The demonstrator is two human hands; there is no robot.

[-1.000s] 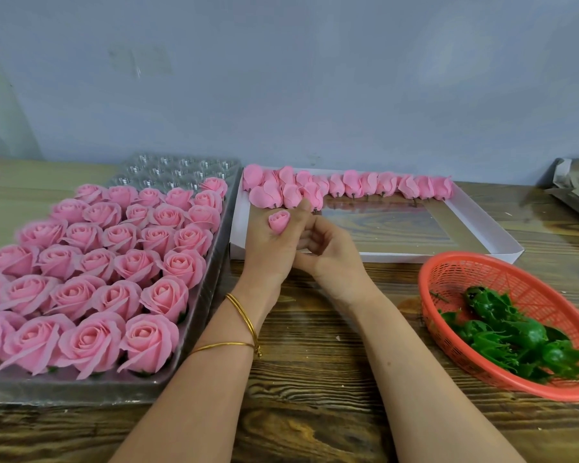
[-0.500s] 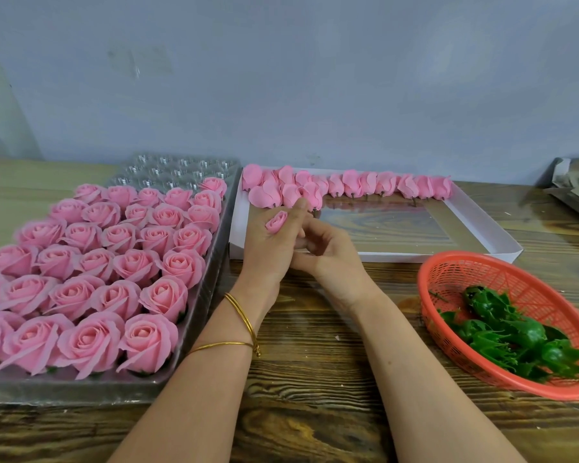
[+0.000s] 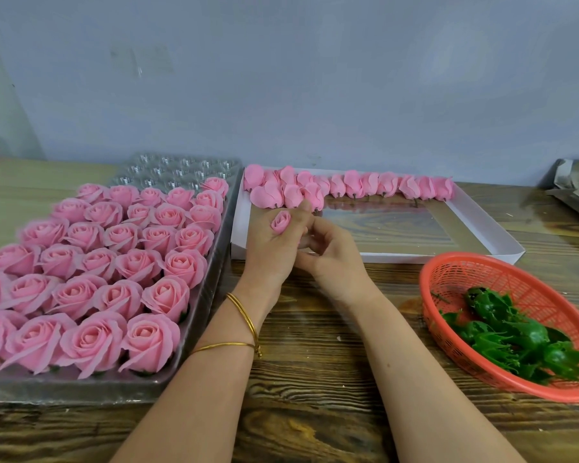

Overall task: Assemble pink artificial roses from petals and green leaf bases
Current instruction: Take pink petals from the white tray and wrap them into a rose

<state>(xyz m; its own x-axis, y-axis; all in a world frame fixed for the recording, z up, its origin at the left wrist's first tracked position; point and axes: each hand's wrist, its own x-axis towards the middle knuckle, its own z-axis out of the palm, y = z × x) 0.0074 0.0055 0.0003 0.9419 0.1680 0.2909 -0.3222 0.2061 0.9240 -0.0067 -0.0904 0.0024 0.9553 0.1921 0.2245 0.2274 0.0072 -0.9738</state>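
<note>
The left hand (image 3: 274, 243) was raised over the near left corner of a shallow white box (image 3: 488, 228), its back toward the camera and its fingers curled. It gripped a small pink rosebud (image 3: 280, 222), which stood up between the fingers with its spiral top facing the camera. The fingertips reached as far as the nearest loose pink petals (image 3: 365, 185), though whether they touched them could not be told. Two thin gold bangles (image 3: 244, 317) circled the left wrist.

The right hand (image 3: 331, 257) was pressed against the left from the right side, its fingers bent and its fingertips meeting the left hand just below and to the right of the bud. Whether it pinched the bud's base or held anything of its own was hidden between the two hands.

The petals lay in a row along the far edge of the box, bunched two deep at the left end, just beyond the bud. To the left of the hands, a clear plastic tray (image 3: 194, 345) held rows of finished pink roses (image 3: 151, 342), with a few bare cups at its far end. To the right, well apart from both hands, a red plastic basket (image 3: 455, 272) held a heap of green leaf bases (image 3: 515, 335). Everything rested on a dark wooden table (image 3: 315, 389), and both forearms stretched across it toward the box.
</note>
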